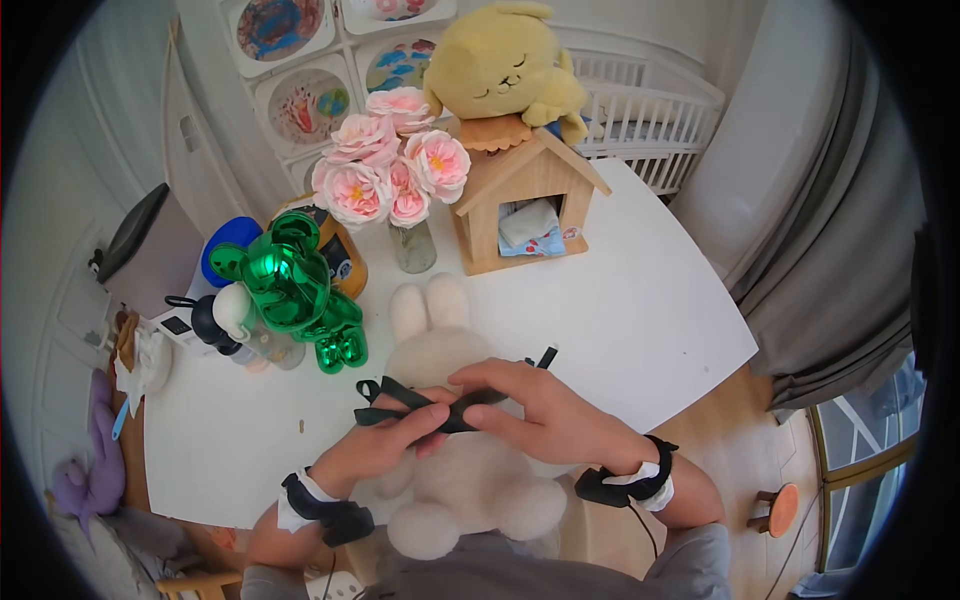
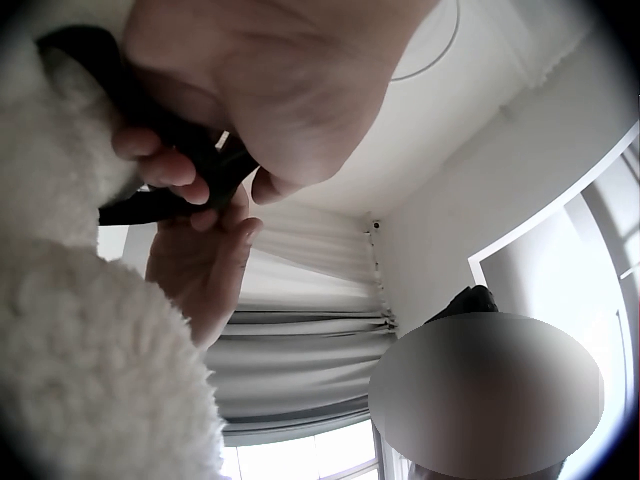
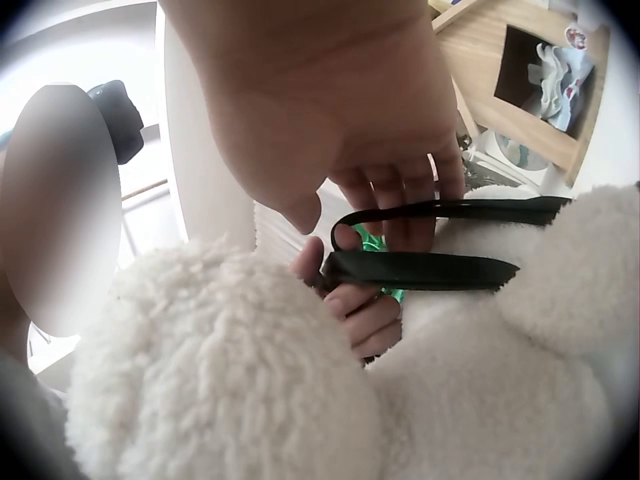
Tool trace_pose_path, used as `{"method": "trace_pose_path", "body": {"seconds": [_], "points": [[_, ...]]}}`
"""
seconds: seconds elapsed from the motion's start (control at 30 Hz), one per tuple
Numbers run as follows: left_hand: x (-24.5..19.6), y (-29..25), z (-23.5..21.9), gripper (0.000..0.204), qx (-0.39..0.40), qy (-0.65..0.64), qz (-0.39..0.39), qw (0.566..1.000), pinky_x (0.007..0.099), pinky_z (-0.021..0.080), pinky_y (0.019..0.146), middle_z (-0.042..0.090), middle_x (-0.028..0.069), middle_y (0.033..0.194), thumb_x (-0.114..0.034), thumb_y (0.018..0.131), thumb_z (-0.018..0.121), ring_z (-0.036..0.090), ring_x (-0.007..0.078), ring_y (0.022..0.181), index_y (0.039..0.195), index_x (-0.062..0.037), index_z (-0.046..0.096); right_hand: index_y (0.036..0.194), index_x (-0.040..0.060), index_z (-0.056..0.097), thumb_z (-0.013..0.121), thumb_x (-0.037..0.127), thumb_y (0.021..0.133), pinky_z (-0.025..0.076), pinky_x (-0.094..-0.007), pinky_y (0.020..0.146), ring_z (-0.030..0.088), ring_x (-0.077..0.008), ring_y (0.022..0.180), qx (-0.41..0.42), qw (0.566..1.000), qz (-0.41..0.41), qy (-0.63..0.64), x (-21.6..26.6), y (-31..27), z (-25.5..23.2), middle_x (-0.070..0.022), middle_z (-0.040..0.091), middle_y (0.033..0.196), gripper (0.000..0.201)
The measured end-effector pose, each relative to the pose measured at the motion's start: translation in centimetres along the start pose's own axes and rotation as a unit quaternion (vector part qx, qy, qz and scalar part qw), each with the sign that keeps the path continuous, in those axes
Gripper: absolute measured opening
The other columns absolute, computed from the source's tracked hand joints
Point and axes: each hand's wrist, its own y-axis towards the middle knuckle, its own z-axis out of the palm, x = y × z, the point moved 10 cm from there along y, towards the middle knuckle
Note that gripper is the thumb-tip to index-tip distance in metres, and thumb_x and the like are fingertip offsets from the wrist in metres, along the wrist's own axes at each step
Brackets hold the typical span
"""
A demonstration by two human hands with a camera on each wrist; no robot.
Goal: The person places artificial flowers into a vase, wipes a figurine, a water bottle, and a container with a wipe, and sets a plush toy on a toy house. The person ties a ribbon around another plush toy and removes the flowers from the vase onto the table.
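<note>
A cream plush rabbit [image 1: 470, 480] lies on its back, ears pointing away. Above its chest, my left hand [image 1: 375, 450] pinches a dark green ribbon [image 1: 400, 396] whose loops stick out to the left. My right hand [image 1: 560, 415] is at the ribbon's right side, thumb apart from the fingers. In the right wrist view, ribbon strands [image 3: 420, 270] run from my left fingers [image 3: 365, 315] across the rabbit, and one strand passes before the extended fingers of my right hand [image 3: 330, 110]. In the left wrist view, my left hand [image 2: 270, 90] has fingers curled round the ribbon [image 2: 150, 208].
On the white table [image 1: 640, 320] stand a shiny green bear figure [image 1: 290, 280], bottles [image 1: 235, 320], a vase of pink flowers [image 1: 412, 245] and a wooden house [image 1: 480, 215] with a yellow plush [image 1: 500, 65] on top. A stool [image 1: 775, 510] stands on the floor at right.
</note>
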Motion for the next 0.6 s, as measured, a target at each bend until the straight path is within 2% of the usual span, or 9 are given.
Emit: {"method": "trace_pose_path", "body": {"seconds": [0.07, 0.1, 0.13, 0.17, 0.2, 0.27, 0.3, 0.5, 0.6], "points": [[-0.7, 0.0, -0.2, 0.029, 0.000, -0.033, 0.053, 0.998, 0.0235, 0.041, 0.060, 0.056, -0.0016, 0.073, -0.028, 0.101, 0.056, 0.050, 0.0069, 0.068, 0.105, -0.0024, 0.068, 0.111, -0.0016, 0.058, 0.064, 0.017, 0.095, 0.050, -0.0375, 0.080, 0.065, -0.0260, 0.080, 0.011, 1.000, 0.004, -0.007, 0.0, 0.0, 0.0, -0.0146, 0.067, 0.095, 0.025], [-0.6, -0.1, -0.1, 0.029, -0.001, -0.033, 0.052, 0.998, 0.0235, 0.041, 0.060, 0.056, -0.0016, 0.073, -0.028, 0.101, 0.056, 0.050, 0.0069, 0.068, 0.105, -0.0024, 0.068, 0.106, -0.0011, 0.060, 0.066, 0.014, 0.093, 0.050, -0.0369, 0.076, 0.065, -0.0267, 0.077, 0.021, 1.000, 0.007, -0.015, 0.1, 0.1, 0.1, -0.0137, 0.067, 0.091, 0.021], [-0.4, -0.3, -0.3, 0.025, -0.018, -0.037, 0.047, 0.998, 0.0235, 0.042, 0.061, 0.057, -0.0014, 0.074, -0.025, 0.097, 0.062, 0.052, 0.0066, 0.069, 0.101, -0.0021, 0.069, 0.106, -0.0011, 0.060, 0.066, 0.014, 0.093, 0.050, -0.0369, 0.076, 0.065, -0.0267, 0.077, 0.022, 1.000, 0.007, -0.014, 0.4, 0.2, 0.0, -0.0137, 0.067, 0.091, 0.021], [-0.3, -0.4, -0.6, 0.021, -0.035, -0.041, 0.042, 0.998, 0.0236, 0.043, 0.062, 0.059, -0.0011, 0.075, -0.023, 0.093, 0.068, 0.053, 0.0063, 0.070, 0.097, -0.0017, 0.069, 0.103, -0.0003, 0.061, 0.067, 0.012, 0.092, 0.050, -0.0361, 0.071, 0.064, -0.0269, 0.074, 0.022, 1.000, 0.020, -0.009, 0.5, 0.4, -0.1, -0.0128, 0.066, 0.088, 0.017], [-0.2, -0.3, -0.6, 0.021, -0.037, -0.042, 0.041, 0.998, 0.0236, 0.043, 0.062, 0.059, -0.0011, 0.075, -0.023, 0.093, 0.068, 0.053, 0.0063, 0.070, 0.097, -0.0017, 0.069, 0.099, 0.0005, 0.061, 0.069, 0.009, 0.090, 0.050, -0.0353, 0.066, 0.064, -0.0271, 0.072, 0.021, 0.999, 0.035, -0.005, 0.3, 0.4, -0.1, -0.0118, 0.066, 0.084, 0.014], [-1.5, -0.3, -0.7, 0.018, -0.049, 0.028, 0.115, 0.992, 0.0223, 0.043, 0.062, 0.061, -0.0009, 0.075, -0.017, 0.089, 0.074, 0.054, 0.0055, 0.072, 0.092, -0.0009, 0.070, 0.098, 0.0010, 0.061, 0.069, 0.007, 0.089, 0.049, -0.0347, 0.063, 0.063, -0.0274, 0.070, 0.025, 1.000, 0.016, -0.009, 0.6, 0.5, 0.2, -0.0119, 0.065, 0.083, 0.013], [-1.4, -0.3, -0.6, 0.018, -0.049, 0.028, 0.114, 0.992, 0.0223, 0.043, 0.062, 0.061, -0.0009, 0.075, -0.017, 0.089, 0.074, 0.054, 0.0055, 0.072, 0.092, -0.0009, 0.070, 0.097, 0.0015, 0.061, 0.069, 0.006, 0.088, 0.048, -0.0341, 0.060, 0.063, -0.0277, 0.069, 0.027, 1.000, -0.003, -0.015, 0.9, 0.5, 0.3, -0.0120, 0.065, 0.083, 0.012], [-0.9, -0.6, -0.9, 0.017, -0.042, -0.026, 0.089, 0.995, 0.0223, 0.045, 0.062, 0.065, 0.0024, 0.078, -0.015, 0.090, 0.073, 0.056, 0.0068, 0.071, 0.091, 0.0016, 0.069, 0.095, 0.0026, 0.060, 0.069, 0.005, 0.088, 0.049, -0.0358, 0.060, 0.064, -0.0283, 0.068, 0.012, 0.999, 0.001, -0.033, 1.8, 0.4, 0.3, -0.0118, 0.065, 0.083, 0.011], [0.0, -0.8, -1.7, 0.015, -0.083, -0.103, 0.055, 0.990, 0.0227, 0.048, 0.065, 0.067, 0.0049, 0.080, -0.011, 0.090, 0.071, 0.059, 0.0084, 0.071, 0.095, 0.0026, 0.069, 0.095, 0.0035, 0.061, 0.069, 0.005, 0.087, 0.049, -0.0367, 0.059, 0.064, -0.0298, 0.069, -0.001, 0.999, 0.000, -0.041, 2.5, 0.2, 0.1, -0.0106, 0.065, 0.083, 0.012]]}}
